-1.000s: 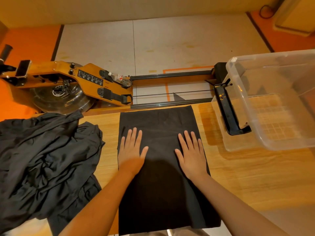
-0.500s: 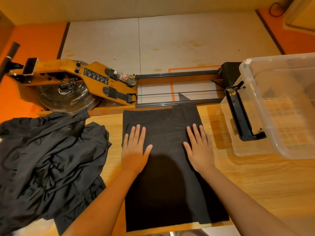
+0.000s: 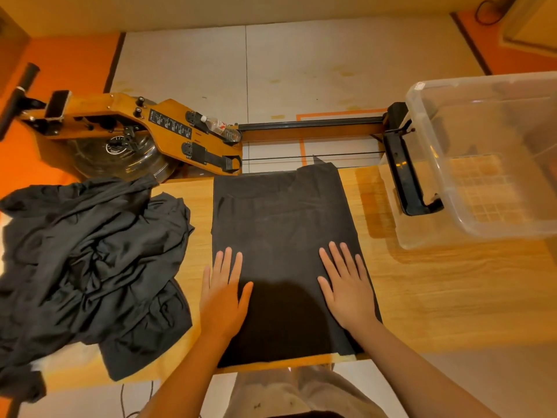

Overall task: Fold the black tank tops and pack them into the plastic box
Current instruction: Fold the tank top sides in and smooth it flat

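At the bottom edge, the person's light trousers (image 3: pixel 295 393) show just below the near rim of the wooden desk (image 3: pixel 437 297), and both bare forearms reach forward over it. The left hand (image 3: pixel 223 300) and right hand (image 3: pixel 346 294) lie palm-down with straight, slightly spread fingers, gripping nothing. Each presses flat on the near half of a black tank top (image 3: pixel 280 212), the left by its left edge and the right by its right edge. The tank top is spread smooth in a long rectangle down the middle of the desk, from the near rim to the far rim, where a small point of fabric sticks up past the edge. To its left, just beside it, a rumpled pile of black garments (image 3: pixel 90 251) covers that end of the desk. At the far right the clear plastic box (image 3: pixel 488 164) sits on the desk, apart from the tank top. A black handle (image 3: pixel 407 176) on its left wall seems to be its clip, though the view is unclear. Beyond the desk a wooden rowing machine (image 3: pixel 135 131) stands on the pale floor (image 3: pixel 301 70), with a plastic bottle (image 3: pixel 218 128) lying on it.
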Demonstrator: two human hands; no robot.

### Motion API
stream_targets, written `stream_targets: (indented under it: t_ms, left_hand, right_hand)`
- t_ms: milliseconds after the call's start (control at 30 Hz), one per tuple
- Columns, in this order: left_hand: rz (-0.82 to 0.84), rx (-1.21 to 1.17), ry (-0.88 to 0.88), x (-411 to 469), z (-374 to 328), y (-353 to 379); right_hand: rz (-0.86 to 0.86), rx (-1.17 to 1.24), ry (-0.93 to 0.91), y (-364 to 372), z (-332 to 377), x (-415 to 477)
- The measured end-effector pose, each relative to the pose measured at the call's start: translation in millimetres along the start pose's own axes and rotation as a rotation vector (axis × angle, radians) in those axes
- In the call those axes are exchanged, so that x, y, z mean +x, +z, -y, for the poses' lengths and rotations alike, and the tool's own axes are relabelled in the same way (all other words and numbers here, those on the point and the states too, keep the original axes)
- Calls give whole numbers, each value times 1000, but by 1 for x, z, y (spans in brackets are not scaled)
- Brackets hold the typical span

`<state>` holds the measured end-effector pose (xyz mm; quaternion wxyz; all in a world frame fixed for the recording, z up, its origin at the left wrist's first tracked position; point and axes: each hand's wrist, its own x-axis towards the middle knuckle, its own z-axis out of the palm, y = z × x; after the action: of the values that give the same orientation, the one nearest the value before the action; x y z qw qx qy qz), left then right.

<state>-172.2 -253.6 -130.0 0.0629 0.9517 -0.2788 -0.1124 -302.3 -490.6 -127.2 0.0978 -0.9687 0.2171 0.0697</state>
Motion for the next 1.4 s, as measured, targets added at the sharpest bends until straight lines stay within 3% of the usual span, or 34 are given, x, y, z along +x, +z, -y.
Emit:
stream_targets:
  t_ms: [167,267,433,600,867,1233,1400]
  left_hand:
    - [-52,-92,-116,-18,-5,-4]
    - [-48,-171,-180,-56,-9,2]
    - [-15,-59,-71,-122,-1,18]
    - [19,36,137,-137,2,14]
    - [54,4,109,-130,-2,17]
    - [-44,-100,115,-170,0,29]
    - [-5,-237,134,-169,10,12]
  right_hand:
    - [-37,95,118,-9,-10,-21]
    - [-22,86,94,-4,-38,-53]
    - [10,72,-9,-5,-61,-84]
    - [44,43,-290,-10,-49,-108]
    - [140,-125,-352,9,-50,-104]
    - [3,-13,-490,15,-70,-141]
    - [64,130,-478,-13,-69,-134]
